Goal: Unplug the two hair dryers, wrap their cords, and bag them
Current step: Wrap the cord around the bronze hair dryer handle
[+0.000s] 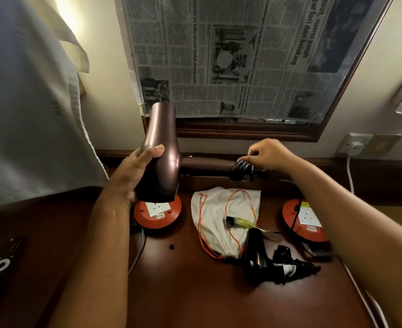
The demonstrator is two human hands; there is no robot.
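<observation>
head view: the left hand (133, 176) grips the barrel of the bronze hair dryer (158, 152), fingers curled round it and thumb across the front, holding it up over the wooden table (183, 292) with the nozzle toward the wall. its handle runs level to the right, where the black cord (241, 170) is coiled round the handle's end. the right hand (268, 153) has its fingertips pinched together on that cord, just above the coils.

on the table below lies the white drawstring bag (221, 218) with orange strings, flat, between two orange extension reels — the left reel (157, 213) directly under the raised dryer, the right reel (304, 220) partly behind the right forearm and close to the table's right edge. the black hair dryer (256, 252) lies touching the bag's gathered mouth, its cord bundled beside it. bare wood lies open in front of the bag, toward the near edge.

a remote control (3, 263) sits at the far left edge. a newspaper-covered mirror (242, 55) hangs on the wall behind — a wall socket (356, 144) to its right carries a white plug.
</observation>
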